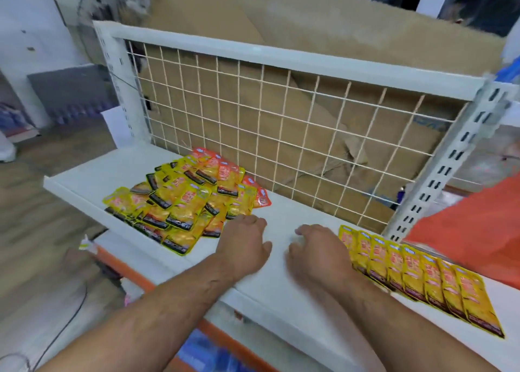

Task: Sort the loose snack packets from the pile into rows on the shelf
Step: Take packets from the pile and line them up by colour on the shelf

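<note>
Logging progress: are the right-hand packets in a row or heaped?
In a row: the yellow packets lie flat, overlapping sideways on the shelf.
</note>
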{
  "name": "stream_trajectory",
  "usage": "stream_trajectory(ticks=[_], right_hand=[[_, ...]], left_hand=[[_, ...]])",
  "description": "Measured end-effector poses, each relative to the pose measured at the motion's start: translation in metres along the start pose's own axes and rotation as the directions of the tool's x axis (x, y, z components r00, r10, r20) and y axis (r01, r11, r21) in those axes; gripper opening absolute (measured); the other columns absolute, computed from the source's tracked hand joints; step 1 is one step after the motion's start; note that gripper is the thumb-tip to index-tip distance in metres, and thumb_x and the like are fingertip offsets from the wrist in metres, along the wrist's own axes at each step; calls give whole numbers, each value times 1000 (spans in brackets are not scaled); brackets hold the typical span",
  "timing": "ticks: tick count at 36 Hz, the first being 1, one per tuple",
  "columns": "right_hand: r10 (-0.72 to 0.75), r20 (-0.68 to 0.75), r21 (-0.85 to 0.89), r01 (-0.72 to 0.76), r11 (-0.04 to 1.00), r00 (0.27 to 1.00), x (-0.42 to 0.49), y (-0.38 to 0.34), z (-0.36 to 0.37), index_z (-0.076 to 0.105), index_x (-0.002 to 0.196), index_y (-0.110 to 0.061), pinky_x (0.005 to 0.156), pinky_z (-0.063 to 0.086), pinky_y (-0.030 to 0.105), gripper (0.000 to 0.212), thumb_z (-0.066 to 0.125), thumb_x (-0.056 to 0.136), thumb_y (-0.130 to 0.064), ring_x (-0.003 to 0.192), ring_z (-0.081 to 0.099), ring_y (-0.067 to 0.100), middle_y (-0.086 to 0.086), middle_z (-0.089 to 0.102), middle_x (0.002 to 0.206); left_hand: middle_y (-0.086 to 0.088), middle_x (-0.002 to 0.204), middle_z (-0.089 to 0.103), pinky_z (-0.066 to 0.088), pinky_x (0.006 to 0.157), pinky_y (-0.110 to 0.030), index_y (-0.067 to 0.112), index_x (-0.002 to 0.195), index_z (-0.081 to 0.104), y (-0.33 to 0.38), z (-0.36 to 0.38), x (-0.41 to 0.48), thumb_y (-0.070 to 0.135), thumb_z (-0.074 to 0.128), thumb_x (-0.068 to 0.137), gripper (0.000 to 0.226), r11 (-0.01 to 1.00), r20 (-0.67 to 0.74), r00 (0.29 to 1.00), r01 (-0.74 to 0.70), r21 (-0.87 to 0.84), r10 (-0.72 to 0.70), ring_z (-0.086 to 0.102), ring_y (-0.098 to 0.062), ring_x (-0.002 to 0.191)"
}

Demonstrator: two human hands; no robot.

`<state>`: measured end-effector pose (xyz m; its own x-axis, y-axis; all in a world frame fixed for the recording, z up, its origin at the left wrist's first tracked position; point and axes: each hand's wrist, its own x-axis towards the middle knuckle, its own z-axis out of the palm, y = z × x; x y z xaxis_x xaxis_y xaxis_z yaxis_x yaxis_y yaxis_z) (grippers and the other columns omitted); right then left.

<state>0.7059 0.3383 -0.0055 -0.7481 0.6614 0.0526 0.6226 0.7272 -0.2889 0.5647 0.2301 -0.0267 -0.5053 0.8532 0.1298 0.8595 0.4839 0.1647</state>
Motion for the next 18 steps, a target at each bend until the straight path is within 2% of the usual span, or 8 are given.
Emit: stream_trajectory(ticks=[5, 9, 13, 18], right_hand=[[46, 12, 22, -47, 999, 999, 30, -56, 18, 62, 121, -25, 94, 46, 32, 34, 53, 91, -38, 118, 54, 22, 0, 61, 124], [90, 48, 42, -92, 995, 995, 52, -92, 34, 60, 125, -25, 88, 47, 32, 37, 52, 92, -40, 116, 56, 23, 1, 61, 124], [130, 47, 67, -133, 989, 990, 72, -116, 48, 66, 106, -25, 76, 48, 32, 27, 53, 91, -44, 104, 62, 25, 0, 69, 108], [229, 76, 97, -236, 967, 970, 96, -124, 61, 62, 101, -25, 69, 44, 31, 32, 51, 91, -53, 96, 64, 27, 1, 69, 100]], left_hand=[[-1, 120, 60, 41, 95, -35, 21, 121, 58, -63, -12, 10, 46, 53, 87, 43, 1000, -22, 1000, 10, 8, -10, 49, -25, 116], [-6, 110, 61, 46, 88, -38, 18, 111, 61, -107, -25, 15, 37, 52, 87, 33, 997, -81, 995, 67, 34, -64, 52, -29, 111], [-8, 125, 53, 43, 89, -39, 16, 127, 52, -140, -34, 18, 34, 49, 90, 41, 987, -65, 993, 101, 125, -94, 45, -28, 116], [-13, 131, 45, 40, 97, -43, 17, 135, 45, -154, -34, 22, 36, 49, 88, 51, 988, -20, 994, 107, 116, -105, 39, -31, 120]])
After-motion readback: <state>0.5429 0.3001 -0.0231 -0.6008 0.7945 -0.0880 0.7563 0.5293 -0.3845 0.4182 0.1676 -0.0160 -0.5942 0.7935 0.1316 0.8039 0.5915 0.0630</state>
